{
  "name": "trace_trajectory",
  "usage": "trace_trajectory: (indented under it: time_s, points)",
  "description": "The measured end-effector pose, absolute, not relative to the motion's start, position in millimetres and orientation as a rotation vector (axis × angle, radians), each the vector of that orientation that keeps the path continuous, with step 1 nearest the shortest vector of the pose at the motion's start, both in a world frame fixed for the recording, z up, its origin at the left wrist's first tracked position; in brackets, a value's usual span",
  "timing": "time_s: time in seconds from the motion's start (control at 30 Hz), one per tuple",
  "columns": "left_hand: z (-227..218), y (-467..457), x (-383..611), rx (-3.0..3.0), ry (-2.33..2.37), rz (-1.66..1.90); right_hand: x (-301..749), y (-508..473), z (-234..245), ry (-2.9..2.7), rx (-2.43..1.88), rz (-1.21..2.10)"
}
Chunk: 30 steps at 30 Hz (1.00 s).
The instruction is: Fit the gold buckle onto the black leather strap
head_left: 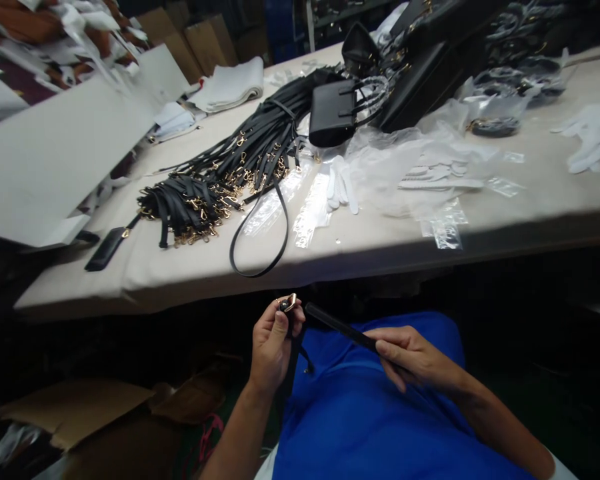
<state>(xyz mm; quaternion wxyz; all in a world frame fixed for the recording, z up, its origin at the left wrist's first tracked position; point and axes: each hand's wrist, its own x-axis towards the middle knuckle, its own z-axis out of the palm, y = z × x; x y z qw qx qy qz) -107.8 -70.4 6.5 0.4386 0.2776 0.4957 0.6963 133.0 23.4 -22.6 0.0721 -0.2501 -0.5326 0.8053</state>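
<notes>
Between its thumb and fingers, my left hand [276, 343] pinches a black strap with a gold-coloured buckle [291, 303] at its top. Part of that strap hangs down behind the wrist, dark against the shadow. My right hand [405, 353] is closed on a black strap end [337, 325], whose tip points left toward the buckle, a small gap apart. Whether both pieces belong to one strap I cannot tell. Both hands are in front of the table edge, over a blue apron [370, 413].
On the cloth-covered table [180, 280] lie bundled black straps with gold clasps [195, 207], a looped strap [260, 273], a small black handbag [333, 110], white paper strips [340, 187] and clear plastic bags [380, 167]. A white board [65, 153] leans at left; cardboard [80, 407] lies below.
</notes>
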Motion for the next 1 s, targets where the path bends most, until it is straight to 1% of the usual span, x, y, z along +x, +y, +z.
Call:
trace_trajectory:
  time_s: [0.17, 0.43, 0.53, 0.6, 0.67, 0.77, 0.87, 1.0]
  points:
    - [11.3, -65.6, -105.0, 0.627, 1.201, 1.721, 124.3, 17.3, -31.5, -1.560, -0.686, 2.459]
    - [14.6, -65.1, -97.6, 0.629, 1.158, 1.660, 122.5, 16.5, -33.8, -1.477, -0.673, 2.480]
    - [12.3, -65.6, -97.4, 0.680, 1.208, 1.633, 124.2, 17.1, -32.5, -1.479, -0.679, 2.472]
    - [9.8, -66.3, -96.6, 0.791, 1.298, 1.549, 122.7, 18.6, -29.8, -1.483, -0.686, 2.464]
    - [8.3, -66.4, -95.0, 0.964, 1.390, 1.378, 118.3, 20.3, -26.2, -1.477, -0.674, 2.454]
    - [10.5, -63.7, -90.4, 1.181, 1.479, 1.154, 105.7, 21.6, -20.9, -1.427, -0.699, 2.394]
    - [15.4, -57.9, -83.0, 1.250, 1.514, 1.100, 88.4, 20.2, -17.7, -1.313, -0.768, 2.251]
    - [13.3, -51.6, -71.9, 1.263, 1.416, 1.081, 71.4, 16.0, -14.7, -1.149, -0.805, 2.109]
